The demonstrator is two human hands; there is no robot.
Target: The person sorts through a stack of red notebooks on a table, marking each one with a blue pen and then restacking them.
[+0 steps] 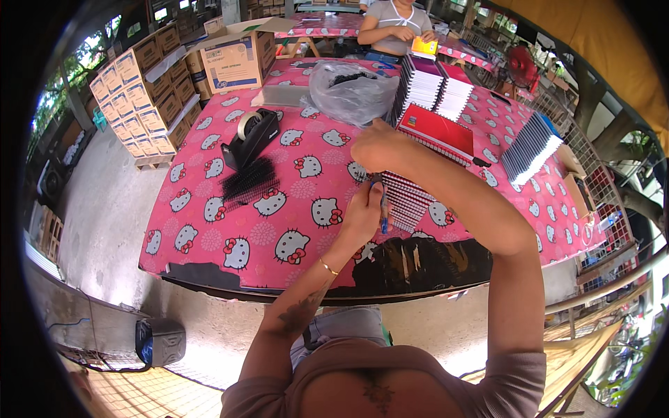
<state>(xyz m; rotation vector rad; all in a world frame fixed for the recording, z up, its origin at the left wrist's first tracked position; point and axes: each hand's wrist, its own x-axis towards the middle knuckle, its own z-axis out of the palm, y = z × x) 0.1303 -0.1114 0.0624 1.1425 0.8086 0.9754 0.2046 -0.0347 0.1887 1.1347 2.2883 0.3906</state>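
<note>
My left hand (pixel 364 214) is closed around a blue-handled hand tool (pixel 384 214) that looks like pliers; its head is partly hidden. Just beyond it, my right hand (pixel 378 148) is curled shut above the far end of a stack of spiral-bound notebooks (pixel 408 203). What its fingers grip, if anything, is hidden. The notebooks' coiled edges show beside both hands. To the left lies a loose pile of black spiral coils (pixel 251 184). A red-covered notebook (pixel 437 130) tops another pile beyond my right forearm.
A black tape dispenser (pixel 252 139) and a clear plastic bag (pixel 348 97) holding dark items stand on the pink table cover (pixel 202 230). Tall notebook stacks (pixel 422 87) and a leaning blue-topped stack (pixel 533 150) are farther right. Across the table, a person (pixel 397 28) holds something yellow. Cartons (pixel 240 63) stand behind.
</note>
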